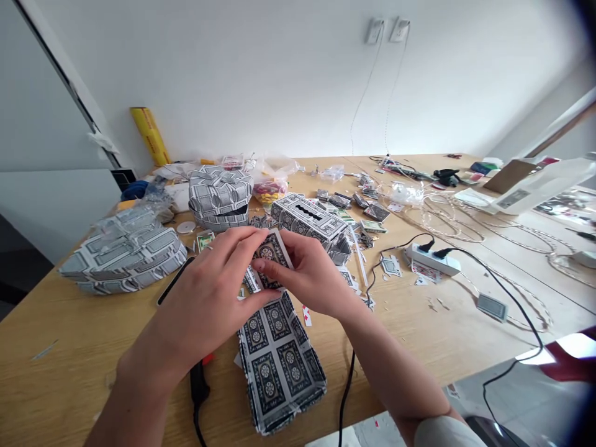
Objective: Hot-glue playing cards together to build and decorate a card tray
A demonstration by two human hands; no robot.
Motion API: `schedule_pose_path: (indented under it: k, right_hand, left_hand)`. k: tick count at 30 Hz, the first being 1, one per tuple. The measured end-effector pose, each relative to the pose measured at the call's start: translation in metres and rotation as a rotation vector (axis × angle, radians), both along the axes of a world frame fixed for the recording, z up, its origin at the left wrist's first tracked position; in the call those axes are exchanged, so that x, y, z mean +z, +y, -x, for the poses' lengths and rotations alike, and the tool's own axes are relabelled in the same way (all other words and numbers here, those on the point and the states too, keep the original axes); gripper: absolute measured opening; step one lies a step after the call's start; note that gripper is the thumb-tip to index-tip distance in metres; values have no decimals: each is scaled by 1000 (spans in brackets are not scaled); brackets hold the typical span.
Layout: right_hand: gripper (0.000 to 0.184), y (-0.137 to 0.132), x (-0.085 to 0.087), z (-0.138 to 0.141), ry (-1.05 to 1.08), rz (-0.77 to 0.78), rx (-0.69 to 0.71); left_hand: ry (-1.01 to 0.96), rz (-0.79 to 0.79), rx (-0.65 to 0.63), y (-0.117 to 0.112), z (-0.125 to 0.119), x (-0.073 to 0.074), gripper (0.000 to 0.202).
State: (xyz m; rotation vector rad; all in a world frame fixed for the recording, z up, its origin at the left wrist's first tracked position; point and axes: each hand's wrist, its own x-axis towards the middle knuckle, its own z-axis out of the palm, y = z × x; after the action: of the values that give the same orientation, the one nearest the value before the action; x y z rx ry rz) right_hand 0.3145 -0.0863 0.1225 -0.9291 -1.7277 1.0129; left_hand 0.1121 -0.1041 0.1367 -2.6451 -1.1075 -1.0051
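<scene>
We are seeing a pale wall filling the top of the frame, white outlets sitting right of centre. A wooden tabletop is stretching below; at lower right, what may be glossy floor is catching light.

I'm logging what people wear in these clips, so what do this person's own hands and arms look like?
Both hands are ungloved. The left hand wears what looks like a thin, light-coloured ring; its forearm is bare as far as it shows. The right hand shows no ring; a pale greyish sleeve appears near the elbow.
</scene>
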Motion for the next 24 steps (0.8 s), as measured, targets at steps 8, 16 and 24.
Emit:
schedule_pose_path:
  k: [8,16,24]
  right_hand:
    - [31,-12,5,2,236,158,157]
    - [40,-17,11,-3,173,190,81]
    - [37,-21,2,4,240,-97,-11]
  left_hand:
    - [-1,-2,3,-5,6,11,67]
    - [-66,-10,94,-1,17,9,64]
    - [-33,-105,177,-5,25,9,66]
